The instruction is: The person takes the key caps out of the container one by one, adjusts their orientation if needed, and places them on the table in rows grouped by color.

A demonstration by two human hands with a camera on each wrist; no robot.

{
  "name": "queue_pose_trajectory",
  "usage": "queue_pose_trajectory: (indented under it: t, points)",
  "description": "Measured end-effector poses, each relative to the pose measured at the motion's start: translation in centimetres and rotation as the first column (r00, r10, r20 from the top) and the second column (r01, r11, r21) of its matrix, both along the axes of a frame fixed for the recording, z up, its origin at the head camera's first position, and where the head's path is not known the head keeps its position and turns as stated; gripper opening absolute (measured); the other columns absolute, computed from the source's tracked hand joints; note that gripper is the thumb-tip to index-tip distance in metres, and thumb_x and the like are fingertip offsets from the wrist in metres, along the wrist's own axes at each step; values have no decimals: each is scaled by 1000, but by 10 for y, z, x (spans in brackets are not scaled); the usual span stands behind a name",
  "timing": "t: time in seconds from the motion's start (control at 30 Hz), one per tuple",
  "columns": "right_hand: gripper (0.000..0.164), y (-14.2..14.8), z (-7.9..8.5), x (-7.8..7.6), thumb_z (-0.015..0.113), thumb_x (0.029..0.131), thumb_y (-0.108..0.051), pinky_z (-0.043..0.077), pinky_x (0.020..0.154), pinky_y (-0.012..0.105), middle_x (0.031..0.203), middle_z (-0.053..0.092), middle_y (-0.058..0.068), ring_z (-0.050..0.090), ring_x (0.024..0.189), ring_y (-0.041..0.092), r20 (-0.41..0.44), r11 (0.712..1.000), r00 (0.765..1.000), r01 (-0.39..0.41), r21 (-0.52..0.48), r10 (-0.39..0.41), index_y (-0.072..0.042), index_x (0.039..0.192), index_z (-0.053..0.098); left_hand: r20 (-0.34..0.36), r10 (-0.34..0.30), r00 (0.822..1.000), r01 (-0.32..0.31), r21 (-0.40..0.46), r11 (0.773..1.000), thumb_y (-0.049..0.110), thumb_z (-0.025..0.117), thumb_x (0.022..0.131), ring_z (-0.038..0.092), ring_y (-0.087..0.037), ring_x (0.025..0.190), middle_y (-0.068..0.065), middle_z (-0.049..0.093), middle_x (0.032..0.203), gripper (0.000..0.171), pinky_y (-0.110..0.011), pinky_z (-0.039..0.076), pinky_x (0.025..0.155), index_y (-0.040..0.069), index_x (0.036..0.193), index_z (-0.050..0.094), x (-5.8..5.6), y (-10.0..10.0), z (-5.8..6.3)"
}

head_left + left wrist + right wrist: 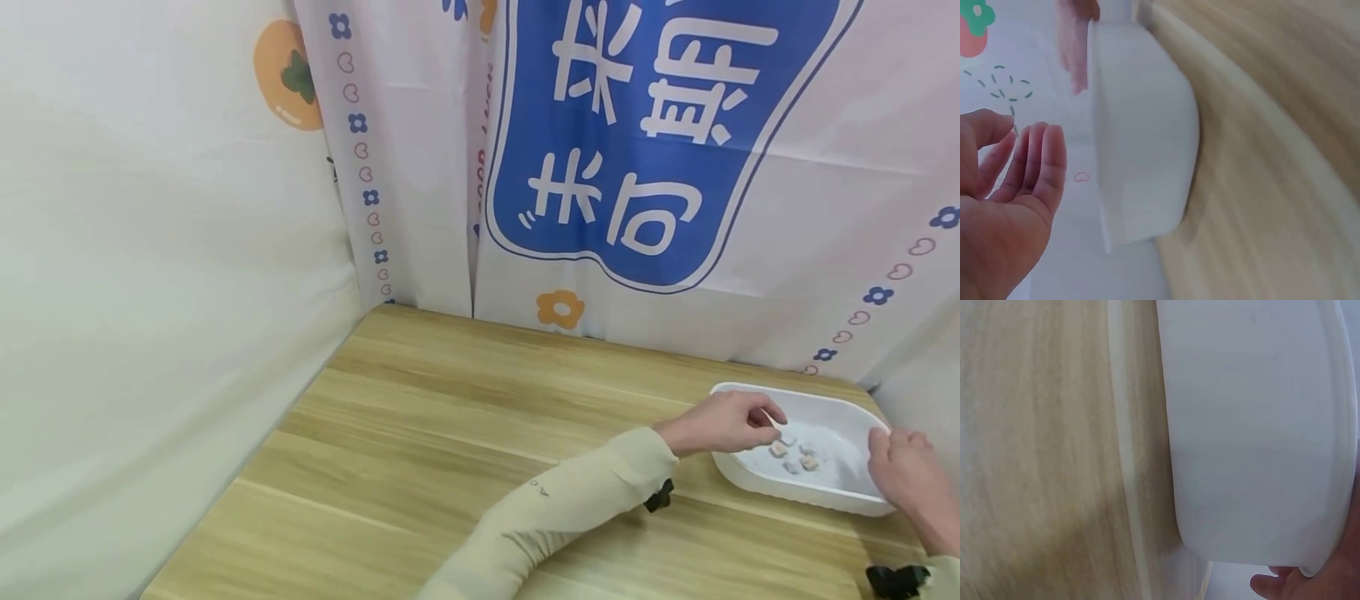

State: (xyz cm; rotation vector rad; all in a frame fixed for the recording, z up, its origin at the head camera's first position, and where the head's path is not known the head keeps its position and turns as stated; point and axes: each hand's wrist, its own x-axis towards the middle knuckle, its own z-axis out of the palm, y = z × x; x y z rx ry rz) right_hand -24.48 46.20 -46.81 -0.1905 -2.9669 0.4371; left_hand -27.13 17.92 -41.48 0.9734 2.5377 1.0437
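A white oblong basin with rounded ends (787, 502) stands at the right of the wooden table. Several small whitish and beige pieces (808, 462) lie on its floor, too small to tell their kind. Above the basin's left end hovers my left hand (723, 422), its fingers loosely bent and the thumb apart from them. Nothing shows between those fingers in the left wrist view, where the hand (1013, 200) is beside the basin wall (1141, 137). My right hand (909, 475) grips the rim at the right end; in the right wrist view its fingers (1269, 585) bend around that rim.
The wood-grain table (420, 467) extends far to the left of the basin. A printed cloth (600, 275) with blue and orange patterns hangs behind it, and a plain pale cloth (165, 275) hangs at the left. Black wrist mounts (660, 496) sit below both forearms.
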Motion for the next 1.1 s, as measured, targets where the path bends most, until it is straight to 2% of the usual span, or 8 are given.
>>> queue_pose_trajectory:
  t: [0.07, 0.13, 0.43, 0.53, 0.7, 0.83, 1.0, 1.1]
  points:
    - [68, 1, 0, 0, 11, 105, -31, 32, 89, 71, 105, 28, 48, 32, 104, 64, -7, 1000, 1000, -7, -4, 7, 34, 114, 31, 72, 11, 997, -15, 55, 998, 22, 62, 96, 56, 10, 77, 17, 67, 98, 23, -6, 44, 65, 23, 119, 65, 1, 5, -3]
    - [68, 1, 1, -1, 11, 105, -31, 31, 89, 71, 105, 28, 48, 31, 104, 64, -17, 1000, 1000, -19, -12, 18, 33, 114, 31, 99, 21, 995, -28, 79, 996, 21, 61, 96, 56, 9, 77, 17, 68, 100, 22, -7, 45, 64, 23, 118, 66, 1, 10, -6]
    - [70, 3, 5, -5, 12, 105, -33, 30, 91, 72, 107, 26, 49, 29, 106, 65, -4, 999, 999, -46, -7, 46, 34, 116, 30, 72, 72, 995, -74, 23, 997, 21, 62, 95, 56, 11, 82, 19, 69, 106, 22, -5, 42, 65, 27, 115, 66, 2, 32, -18]
    - [70, 3, 3, -6, 12, 105, -33, 30, 91, 73, 109, 26, 50, 29, 107, 65, 5, 999, 999, -41, -8, 41, 33, 117, 30, 43, 87, 995, -88, 2, 996, 22, 62, 95, 55, 12, 83, 20, 68, 107, 21, -4, 41, 65, 29, 114, 66, 0, 37, -21]
    - [71, 3, 2, -8, 12, 105, -34, 30, 91, 72, 109, 26, 49, 29, 107, 65, -4, 999, 999, -43, -14, 43, 33, 117, 30, -48, 104, 993, -108, -81, 991, 28, 63, 95, 52, 13, 80, 22, 67, 103, 19, -2, 37, 66, 32, 113, 66, -3, 43, -22]
    - [70, 2, 2, -9, 12, 105, -33, 31, 89, 72, 107, 27, 49, 31, 104, 66, -15, 999, 999, -46, -14, 46, 34, 116, 31, -104, 87, 991, -104, -179, 978, 30, 63, 95, 51, 13, 77, 23, 67, 100, 19, -3, 36, 65, 33, 113, 67, -5, 46, -22]
    - [71, -1, 3, -9, 12, 105, -34, 32, 89, 72, 108, 28, 49, 34, 103, 65, 11, 999, 999, -48, -4, 48, 33, 116, 31, -111, 60, 992, -92, -309, 947, 28, 63, 92, 51, 10, 83, 27, 64, 107, 23, -6, 34, 69, 37, 113, 68, -9, 51, -23]
    - [72, -2, 4, -10, 11, 106, -35, 32, 90, 72, 110, 27, 48, 34, 103, 64, 24, 999, 999, -48, -7, 48, 33, 117, 30, -101, 74, 992, -104, -330, 938, 27, 64, 91, 51, 8, 89, 28, 63, 113, 25, -8, 34, 71, 39, 113, 67, -12, 53, -24]
